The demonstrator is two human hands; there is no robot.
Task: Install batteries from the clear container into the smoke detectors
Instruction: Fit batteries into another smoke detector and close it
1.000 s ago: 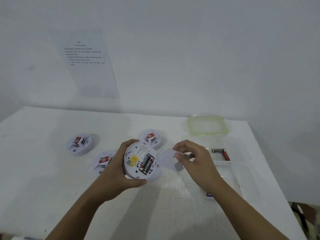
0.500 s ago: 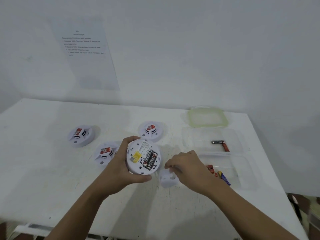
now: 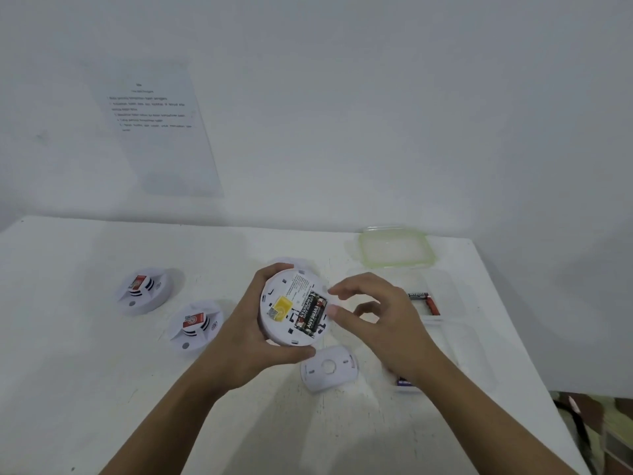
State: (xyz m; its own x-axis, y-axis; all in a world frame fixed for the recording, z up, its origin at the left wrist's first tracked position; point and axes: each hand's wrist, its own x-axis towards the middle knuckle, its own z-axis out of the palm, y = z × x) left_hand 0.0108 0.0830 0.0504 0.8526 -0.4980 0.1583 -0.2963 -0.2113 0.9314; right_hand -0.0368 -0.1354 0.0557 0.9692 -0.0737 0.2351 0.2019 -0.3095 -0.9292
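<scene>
The smoke detector (image 3: 293,308) is off the worktop (image 3: 85,389), turned back-side up and tilted toward the camera, in the grip of the left hand (image 3: 250,341). The fingers wrap its far left rim and the thumb clamps its near edge. Two black batteries (image 3: 311,314) sit side by side in its open bay, next to a yellow label.

The right hand (image 3: 376,323) hovers just right of the detector, fingers loosely curved and holding nothing. Its thumb tip and forefinger tip lie right at the detector's right rim; I cannot tell whether they touch it.

A round white cover plate (image 3: 329,370) lies flat on the worktop just below the detector, apart from both hands.

The clear container (image 3: 445,318) stands by the worktop's right edge, partly behind the right wrist, with a black and a red loose battery (image 3: 424,299) inside. Its green-rimmed lid (image 3: 394,248) lies at the far right corner.

Two more detectors (image 3: 144,291) (image 3: 195,325) rest face up toward the left, well apart from the hands.
</scene>
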